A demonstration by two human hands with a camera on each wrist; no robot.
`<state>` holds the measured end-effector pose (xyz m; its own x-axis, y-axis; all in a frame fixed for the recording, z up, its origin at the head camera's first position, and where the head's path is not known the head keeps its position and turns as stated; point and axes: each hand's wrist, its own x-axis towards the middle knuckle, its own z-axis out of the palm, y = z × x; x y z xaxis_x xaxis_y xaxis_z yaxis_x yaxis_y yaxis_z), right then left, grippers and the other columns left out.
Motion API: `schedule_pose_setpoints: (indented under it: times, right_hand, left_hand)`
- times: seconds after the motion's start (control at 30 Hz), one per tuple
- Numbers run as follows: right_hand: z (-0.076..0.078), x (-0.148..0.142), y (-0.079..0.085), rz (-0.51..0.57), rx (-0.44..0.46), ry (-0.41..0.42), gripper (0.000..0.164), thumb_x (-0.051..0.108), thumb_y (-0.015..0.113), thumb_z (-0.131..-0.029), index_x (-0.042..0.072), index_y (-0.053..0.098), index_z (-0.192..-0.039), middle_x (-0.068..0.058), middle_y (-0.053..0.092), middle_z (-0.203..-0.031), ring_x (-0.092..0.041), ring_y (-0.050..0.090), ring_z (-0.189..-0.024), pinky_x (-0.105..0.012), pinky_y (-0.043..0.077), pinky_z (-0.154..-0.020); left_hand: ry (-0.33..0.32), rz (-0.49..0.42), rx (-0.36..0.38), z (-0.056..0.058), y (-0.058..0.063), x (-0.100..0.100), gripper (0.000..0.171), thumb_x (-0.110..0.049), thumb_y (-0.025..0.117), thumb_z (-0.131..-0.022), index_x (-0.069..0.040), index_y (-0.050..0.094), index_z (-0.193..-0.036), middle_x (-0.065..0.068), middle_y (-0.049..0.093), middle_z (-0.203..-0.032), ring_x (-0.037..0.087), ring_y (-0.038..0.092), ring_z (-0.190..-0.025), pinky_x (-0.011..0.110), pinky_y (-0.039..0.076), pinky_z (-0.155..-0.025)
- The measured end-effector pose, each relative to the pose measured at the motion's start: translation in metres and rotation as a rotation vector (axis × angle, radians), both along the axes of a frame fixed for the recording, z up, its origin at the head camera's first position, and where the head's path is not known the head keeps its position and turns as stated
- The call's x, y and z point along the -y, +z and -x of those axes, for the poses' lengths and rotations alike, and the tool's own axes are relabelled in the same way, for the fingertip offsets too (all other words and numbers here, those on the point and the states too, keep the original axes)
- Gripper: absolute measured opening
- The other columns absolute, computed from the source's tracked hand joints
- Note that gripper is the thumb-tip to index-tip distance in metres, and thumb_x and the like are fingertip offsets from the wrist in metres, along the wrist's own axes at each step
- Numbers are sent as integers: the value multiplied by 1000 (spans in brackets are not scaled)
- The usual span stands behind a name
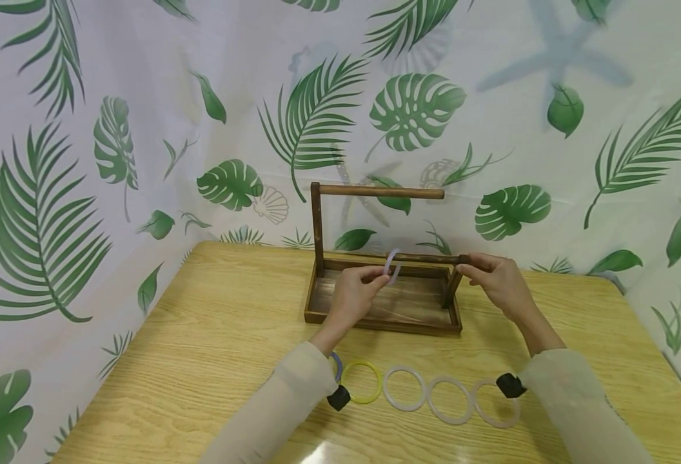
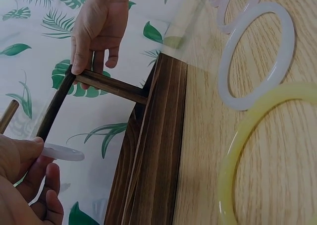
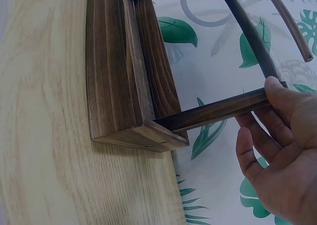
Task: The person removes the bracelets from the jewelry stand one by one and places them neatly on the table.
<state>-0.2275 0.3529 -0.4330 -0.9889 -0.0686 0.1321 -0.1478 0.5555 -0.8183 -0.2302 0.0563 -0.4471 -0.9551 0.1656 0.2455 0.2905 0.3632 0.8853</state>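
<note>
My left hand (image 1: 353,295) pinches a pale, translucent bangle (image 2: 64,153) between thumb and fingers. The bangle is held at the free left end of the lower bar (image 1: 427,258) of a dark wooden bangle stand (image 1: 384,323). In the right wrist view, that bar end overlaps the ring's opening. My right hand (image 1: 500,283) grips the corner where the lower bar meets its short post (image 3: 213,108), thumb on one side and fingers beneath. Higher up, the longer upper bar (image 1: 381,191) of the stand carries nothing.
On the wooden table (image 1: 218,335), a row of bangles lies before the stand: a blue one (image 1: 338,366) partly behind the left sleeve, a yellow one (image 1: 364,362), and several whitish ones (image 1: 451,422). A leaf-patterned curtain (image 1: 201,116) hangs behind the table.
</note>
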Motion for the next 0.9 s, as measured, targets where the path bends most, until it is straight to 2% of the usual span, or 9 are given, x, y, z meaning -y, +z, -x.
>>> schedule_pose_setpoints:
  times: [0.23,0.5,0.73,0.9]
  right_hand:
    - [0,1,1,5,6,4,62,38,64,-104,-5,52,-148,-26,56,-144,1,63,-87,-18,52,-76]
    - [-1,2,2,13,5,-1,63,38,65,-104,-5,52,-148,-26,56,-145,1,63,-87,-17,52,-76]
    - [-1,3,2,19,-5,3,60,36,65,-104,-6,54,-146,-27,57,-143,1,63,-86,-17,52,-76]
    - [-1,2,2,20,-9,5,59,35,64,-104,-6,55,-145,-27,57,-142,1,63,-85,-17,52,-76]
  left_hand:
    - [3,-10,8,0,0,4,21,-18,75,-97,-7,80,-114,4,79,-100,15,71,-88,27,55,-73]
    - [-13,-33,-21,2,-1,13,21,-17,74,-97,-5,80,-114,6,79,-99,11,67,-82,24,52,-68]
    - [14,8,-49,0,-1,26,20,-19,75,-97,-10,81,-114,3,79,-99,12,69,-82,27,54,-68]
    - [25,24,-58,-1,-3,34,20,-21,75,-97,-9,82,-112,4,79,-98,16,71,-84,30,56,-69]
